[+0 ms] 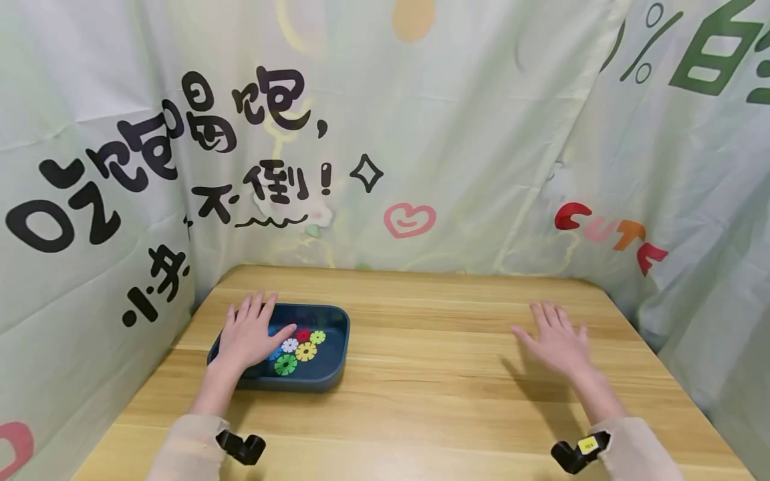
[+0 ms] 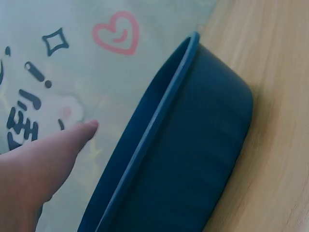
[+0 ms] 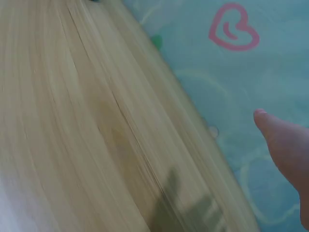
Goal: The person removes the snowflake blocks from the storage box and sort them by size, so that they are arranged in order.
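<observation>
A dark blue tray (image 1: 327, 381) stands on the left half of the table, its side wall (image 2: 193, 125) filling much of the left wrist view. Inside lie several notched plastic snowflake discs, among them a green disc (image 1: 285, 365), a yellow disc (image 1: 306, 351), a white disc (image 1: 290, 345) and a red disc (image 1: 303, 335). Over the tray's left part hovers my left hand (image 1: 248, 339), fingers straight and spread, covering some of the contents. My right hand (image 1: 556, 339) is held above the table's right side with fingers spread, holding nothing; its thumb (image 3: 280, 145) shows in the right wrist view.
The wooden table (image 1: 433, 374) ends at a printed curtain (image 1: 469, 147) that hangs behind it and along both sides. Both wrists carry small black cameras; one camera (image 1: 242, 446) is on the left cuff. A shadow of the right hand falls on the wood.
</observation>
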### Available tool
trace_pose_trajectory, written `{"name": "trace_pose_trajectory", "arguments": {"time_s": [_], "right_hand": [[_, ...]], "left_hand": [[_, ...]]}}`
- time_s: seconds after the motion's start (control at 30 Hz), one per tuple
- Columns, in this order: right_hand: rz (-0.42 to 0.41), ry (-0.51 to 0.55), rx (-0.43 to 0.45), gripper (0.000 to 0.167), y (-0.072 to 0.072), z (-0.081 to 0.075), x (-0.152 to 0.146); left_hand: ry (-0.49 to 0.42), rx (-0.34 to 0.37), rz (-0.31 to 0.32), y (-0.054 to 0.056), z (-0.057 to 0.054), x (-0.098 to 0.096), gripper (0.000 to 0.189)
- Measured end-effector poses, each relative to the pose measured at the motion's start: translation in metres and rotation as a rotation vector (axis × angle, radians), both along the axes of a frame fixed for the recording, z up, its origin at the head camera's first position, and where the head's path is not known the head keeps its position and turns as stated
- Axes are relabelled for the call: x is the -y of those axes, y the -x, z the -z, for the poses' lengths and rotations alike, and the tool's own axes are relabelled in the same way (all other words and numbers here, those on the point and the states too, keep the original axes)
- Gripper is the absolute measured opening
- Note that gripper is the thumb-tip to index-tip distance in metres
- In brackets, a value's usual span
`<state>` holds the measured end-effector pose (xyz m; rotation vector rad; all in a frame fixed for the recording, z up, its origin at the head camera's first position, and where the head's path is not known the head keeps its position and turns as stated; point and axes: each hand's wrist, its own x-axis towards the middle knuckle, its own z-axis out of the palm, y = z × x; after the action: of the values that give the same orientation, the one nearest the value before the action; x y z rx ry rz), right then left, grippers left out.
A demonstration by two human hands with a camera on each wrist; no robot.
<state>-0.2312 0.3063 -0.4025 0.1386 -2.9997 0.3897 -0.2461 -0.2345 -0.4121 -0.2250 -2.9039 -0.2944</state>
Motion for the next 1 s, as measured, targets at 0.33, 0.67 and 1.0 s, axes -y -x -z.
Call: {"name": "trace_pose_trajectory", "arguments": {"time_s": [0.33, 0.67, 1.0], "right_hand": [[-0.129, 0.383, -0.074, 0.072, 0.006, 0.005, 0.063], [-0.338, 0.768, 0.062, 0.068, 0.006, 0.014, 0.158], [-0.441, 0.805, 0.223, 0.078, 0.001, 0.032, 0.234]], "left_hand": [[-0.161, -0.007, -0.013, -0.014, 0.009, 0.036, 0.094], [-0.582, 0.178, -0.084, -0.043, 0.026, 0.076, 0.106], [-0.669, 0.325, -0.037, -0.051, 0.041, 0.097, 0.099]]}}
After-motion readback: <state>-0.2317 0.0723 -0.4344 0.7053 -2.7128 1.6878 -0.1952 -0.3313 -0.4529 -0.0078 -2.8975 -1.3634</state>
